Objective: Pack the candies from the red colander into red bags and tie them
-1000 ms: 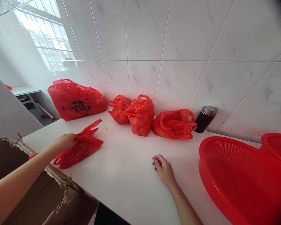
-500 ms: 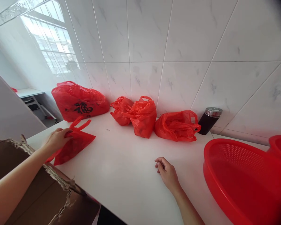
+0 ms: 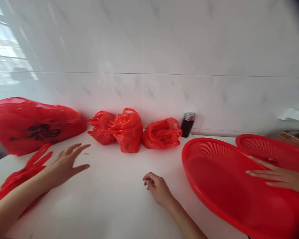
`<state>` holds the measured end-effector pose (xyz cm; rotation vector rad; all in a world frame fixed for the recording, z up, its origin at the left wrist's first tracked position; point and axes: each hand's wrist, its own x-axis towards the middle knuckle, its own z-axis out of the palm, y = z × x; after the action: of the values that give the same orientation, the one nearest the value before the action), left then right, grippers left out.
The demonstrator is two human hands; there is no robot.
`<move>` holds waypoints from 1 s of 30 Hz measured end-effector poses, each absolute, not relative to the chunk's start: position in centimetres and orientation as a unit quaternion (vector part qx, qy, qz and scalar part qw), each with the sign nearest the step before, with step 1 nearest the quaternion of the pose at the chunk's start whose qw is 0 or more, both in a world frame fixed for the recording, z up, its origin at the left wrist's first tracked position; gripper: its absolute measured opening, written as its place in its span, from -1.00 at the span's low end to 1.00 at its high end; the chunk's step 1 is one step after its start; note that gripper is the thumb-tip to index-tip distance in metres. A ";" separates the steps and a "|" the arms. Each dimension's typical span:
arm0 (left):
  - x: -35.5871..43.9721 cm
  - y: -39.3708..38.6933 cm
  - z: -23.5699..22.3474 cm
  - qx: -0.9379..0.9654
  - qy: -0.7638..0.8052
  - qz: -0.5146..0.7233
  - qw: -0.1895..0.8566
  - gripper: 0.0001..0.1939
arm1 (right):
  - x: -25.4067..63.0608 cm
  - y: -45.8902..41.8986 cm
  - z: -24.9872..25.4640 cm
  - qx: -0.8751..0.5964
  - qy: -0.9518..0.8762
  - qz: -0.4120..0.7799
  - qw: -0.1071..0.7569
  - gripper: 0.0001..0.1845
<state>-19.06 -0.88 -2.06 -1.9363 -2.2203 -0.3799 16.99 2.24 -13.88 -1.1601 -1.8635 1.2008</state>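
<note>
My left hand (image 3: 69,163) is open, thumb and fingers spread, with nothing in it. It hovers over the white table, beside and partly in front of a red plastic bag (image 3: 25,174) whose handles stick up. My forearm hides part of that bag. My right hand (image 3: 158,187) is loosely curled over the middle of the table, fingers bent towards the thumb, and nothing shows in it. Nearest to it are a large red plastic basket (image 3: 221,179) on the right and a knotted red bag (image 3: 129,132) behind it.
Along the tiled wall stand a big red bag with black lettering (image 3: 37,126), a small red bag (image 3: 102,127), a slack red bag (image 3: 161,134) and a dark flask (image 3: 188,125). Another person's hand (image 3: 281,176) reaches over the basket from the right, near a second red basket (image 3: 254,146).
My left hand has let go of the red bag and moved away with its fingers spread. The view has turned right, bringing another person's hand into sight. My right hand stays curled.
</note>
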 end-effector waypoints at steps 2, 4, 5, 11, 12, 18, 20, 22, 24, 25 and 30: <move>-15.3 0.9 -2.2 -0.723 -0.680 -0.115 0.030 -0.29 | 18.4 -0.3 -10.3 -0.392 -0.741 0.459 0.293 -0.71; -12.1 2.5 -2.6 -0.770 -0.627 -0.117 0.002 -0.29 | 20.7 -3.4 -6.3 -0.354 -0.782 0.431 0.279 -0.72; -10.7 3.2 -2.8 -0.786 -0.607 -0.119 -0.011 -0.29 | 22.2 -4.9 -4.4 -0.359 -0.787 0.417 0.278 -0.75; -3.9 4.5 -5.3 -0.832 -0.519 -0.039 -0.194 -0.38 | 33.8 -12.3 -0.6 -0.533 -0.691 0.291 0.391 -0.85; -3.2 4.5 -5.6 -0.828 -0.516 -0.025 -0.217 -0.39 | 35.5 -13.0 -1.1 -0.560 -0.662 0.264 0.421 -0.85; -0.5 5.9 -6.4 -0.819 -0.526 -0.026 -0.227 -0.46 | 38.6 -12.9 -5.6 -0.639 -0.547 0.277 0.464 -0.73; 0.8 7.2 -6.6 -0.831 -0.521 -0.082 -0.174 -0.51 | 36.7 -10.6 -6.1 -0.615 -0.574 0.321 0.435 -0.73; 2.6 8.6 -6.9 -0.839 -0.516 -0.146 -0.091 -0.56 | 33.9 -6.9 -6.0 -0.569 -0.631 0.332 0.408 -0.75; 4.5 10.1 -7.2 -0.836 -0.515 -0.190 -0.018 -0.59 | 30.7 -1.6 -5.5 -0.523 -0.688 0.308 0.399 -0.75; 5.5 10.8 -7.4 -0.831 -0.517 -0.205 0.008 -0.59 | 29.1 1.5 -5.3 -0.513 -0.705 0.284 0.398 -0.75; 7.7 14.8 -9.0 -0.759 -0.589 -0.269 0.066 -0.31 | 22.6 16.1 -5.9 -0.580 -0.694 0.186 0.384 -0.55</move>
<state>7.75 14.83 -8.96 -2.2897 -1.7778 -0.8107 22.61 16.13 -5.88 -1.4794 -1.7679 0.4728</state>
